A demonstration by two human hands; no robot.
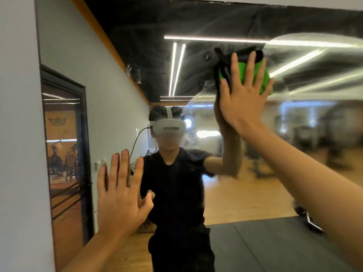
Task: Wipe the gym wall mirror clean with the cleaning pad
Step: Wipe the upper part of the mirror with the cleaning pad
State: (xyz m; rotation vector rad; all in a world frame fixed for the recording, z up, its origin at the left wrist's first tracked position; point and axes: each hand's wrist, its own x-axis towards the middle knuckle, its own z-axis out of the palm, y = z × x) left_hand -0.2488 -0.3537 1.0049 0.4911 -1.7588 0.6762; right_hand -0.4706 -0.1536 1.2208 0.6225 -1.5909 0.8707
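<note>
The right hand (242,99), fingers straight, presses a green cleaning pad (261,75) flat against the large smeared wall mirror (225,26). The left hand (121,195) rests open-palmed on the glass lower down. Wooden floor and dark mats show in the reflection.

The cleaning pad (253,75) at upper right is bright green with black edging. The mirror (196,61) reflects a black ceiling, white light strips, tan wooden floor, dark grey mat, and pale streaky smears.
</note>
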